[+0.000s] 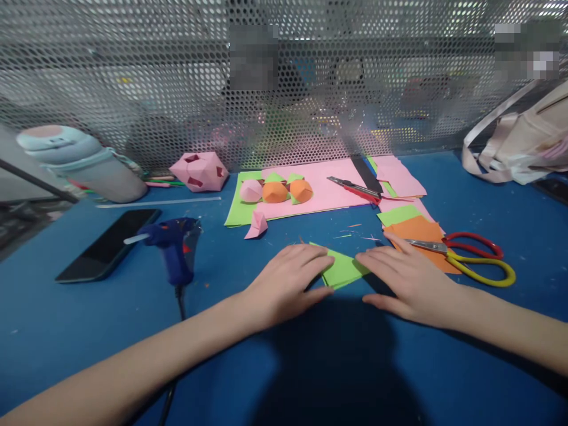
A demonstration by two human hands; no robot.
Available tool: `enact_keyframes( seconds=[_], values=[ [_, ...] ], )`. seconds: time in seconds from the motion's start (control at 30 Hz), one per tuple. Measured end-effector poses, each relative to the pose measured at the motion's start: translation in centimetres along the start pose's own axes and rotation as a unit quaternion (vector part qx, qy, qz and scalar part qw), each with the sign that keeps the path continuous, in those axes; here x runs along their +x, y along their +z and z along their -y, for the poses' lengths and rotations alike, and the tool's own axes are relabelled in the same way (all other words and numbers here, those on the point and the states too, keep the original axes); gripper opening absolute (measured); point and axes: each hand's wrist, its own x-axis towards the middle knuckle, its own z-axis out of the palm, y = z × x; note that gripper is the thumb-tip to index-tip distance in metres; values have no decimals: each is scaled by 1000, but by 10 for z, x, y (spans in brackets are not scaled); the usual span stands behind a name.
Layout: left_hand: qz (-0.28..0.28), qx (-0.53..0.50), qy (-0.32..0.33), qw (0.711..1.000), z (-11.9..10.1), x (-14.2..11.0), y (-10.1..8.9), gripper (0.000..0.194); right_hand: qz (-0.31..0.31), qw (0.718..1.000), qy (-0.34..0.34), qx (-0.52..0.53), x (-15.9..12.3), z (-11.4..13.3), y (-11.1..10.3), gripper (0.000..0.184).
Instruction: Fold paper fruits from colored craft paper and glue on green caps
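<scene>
A small folded sheet of green paper (342, 270) lies on the blue tabletop between my hands. My left hand (290, 275) rests flat over its left part, with the thumb stretched along the near edge. At the right corner, my right hand (402, 275) touches the paper with outstretched fingertips, the thumb apart below. Both palms hide parts of the paper and table. Just beyond my right hand, scissors (473, 251) with one red and one yellow handle lie across orange paper (415, 231). A small folded pink paper piece (257, 225) stands beyond my left hand.
On the left are a blue glue gun (174, 248) with its cord, a black phone (109, 245) and a bottle (84, 163). Behind, paper shapes (275, 191) and a utility knife (355, 188) rest on pink sheets (326, 171). A perforated metal panel (177, 100) bounds the back.
</scene>
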Motion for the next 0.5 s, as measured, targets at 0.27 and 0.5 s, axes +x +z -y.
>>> enact_keyframes(
  seconds=[0.27,0.5],
  values=[
    [-131,-43,-86,987,-6,8,-6,18,-85,960,188,192,27,-2,3,67],
    [-146,-335,-301,881,-22,12,-31,12,-129,806,286,503,54,10,9,59]
  ],
)
